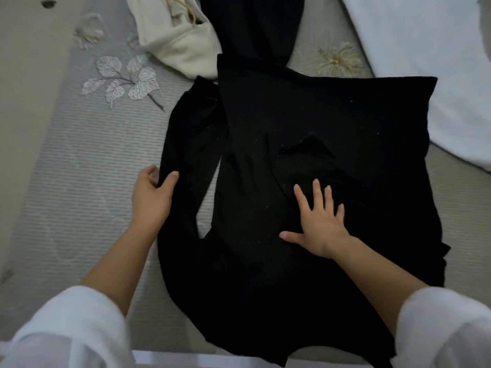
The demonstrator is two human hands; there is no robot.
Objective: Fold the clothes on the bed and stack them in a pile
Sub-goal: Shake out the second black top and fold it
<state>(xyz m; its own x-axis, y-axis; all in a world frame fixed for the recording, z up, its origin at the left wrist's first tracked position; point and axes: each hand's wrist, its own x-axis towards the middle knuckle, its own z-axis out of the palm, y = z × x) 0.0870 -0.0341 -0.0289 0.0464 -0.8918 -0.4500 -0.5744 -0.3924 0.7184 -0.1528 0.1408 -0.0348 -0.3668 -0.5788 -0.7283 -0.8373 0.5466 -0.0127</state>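
A black long-sleeved top (305, 123) lies spread flat in the middle of the bed, its right side folded in over the body. Its left sleeve (191, 139) runs down the left edge. My left hand (152, 197) grips that sleeve's outer edge, thumb on top and fingers under the cloth. My right hand (318, 221) lies flat with spread fingers on the middle of the top, pressing it down. A cream garment (183, 41) lies crumpled at the back, beside another black garment (255, 25) that reaches out of view at the top.
The grey bedspread (87, 160) has embroidered leaves at the left and a flower at the back right. A white blanket or duvet (435, 65) fills the right rear corner. The bed's near edge runs along the bottom of the view.
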